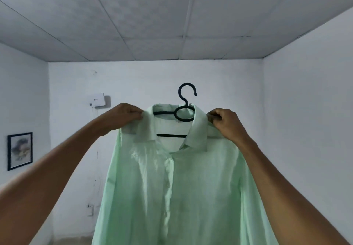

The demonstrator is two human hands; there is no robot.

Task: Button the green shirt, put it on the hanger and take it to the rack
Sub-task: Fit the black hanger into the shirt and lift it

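The pale green shirt [183, 183] hangs in the air in front of me, its front placket closed down the middle and its collar spread. A black hanger [186, 99] sits inside the neck, its hook sticking up above the collar and its bars visible through the opening. My left hand [124, 117] pinches the shirt at its left shoulder beside the collar. My right hand [225, 123] pinches the right shoulder the same way. Both arms are raised and stretched forward. The shirt's lower part runs out of view at the bottom.
A white wall stands behind the shirt, with a small white box [97, 99] mounted on it at the left. A framed picture [19, 150] hangs on the left wall. A tiled ceiling fills the top. No rack is in view.
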